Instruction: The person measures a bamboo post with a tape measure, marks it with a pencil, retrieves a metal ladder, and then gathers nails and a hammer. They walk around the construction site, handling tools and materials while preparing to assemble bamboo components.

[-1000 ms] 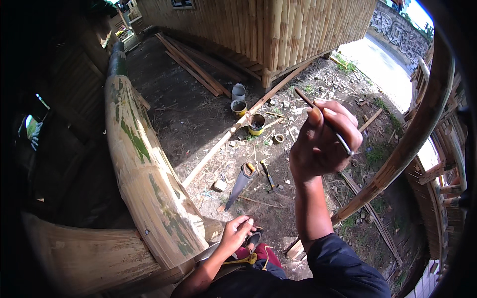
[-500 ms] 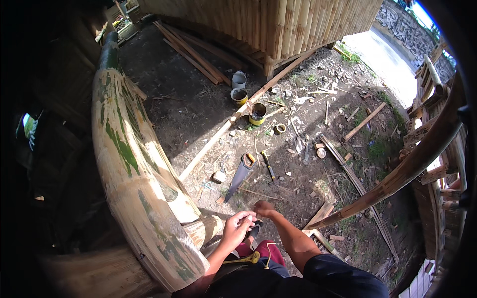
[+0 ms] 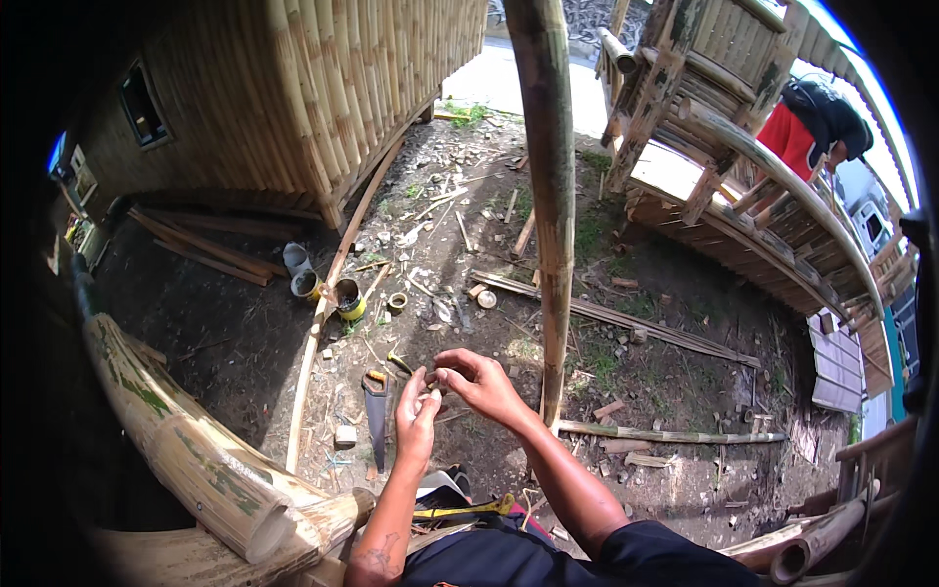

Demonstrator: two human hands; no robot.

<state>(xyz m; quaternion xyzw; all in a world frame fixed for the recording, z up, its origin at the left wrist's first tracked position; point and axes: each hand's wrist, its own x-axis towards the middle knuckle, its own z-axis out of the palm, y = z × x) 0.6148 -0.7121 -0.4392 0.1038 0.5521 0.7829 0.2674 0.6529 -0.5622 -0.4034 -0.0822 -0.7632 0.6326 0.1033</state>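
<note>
My left hand (image 3: 417,419) and my right hand (image 3: 479,387) are together in front of my body, raised above the ground. The fingers of both are curled in a pinch, and something small and pale seems to lie between them, too small to make out. Beyond my left hand, on the dirt, lies a handsaw (image 3: 376,416) with an orange and black handle. A hammer (image 3: 399,363) is close by, partly hidden behind my fingers. At my waist, a yellow-handled tool (image 3: 501,506) lies across my dark clothing.
An upright bamboo pole (image 3: 550,196) stands just right of my hands. Peeled bamboo (image 3: 186,450) slants along my left. Paint buckets (image 3: 349,298), a long plank (image 3: 315,338) and scraps lie on the ground. Another person (image 3: 802,127) bends over a bamboo platform at far right.
The view has swung right, bringing the pole and the other person into sight. My right hand has come up against the left, and both are higher over the ground.
</note>
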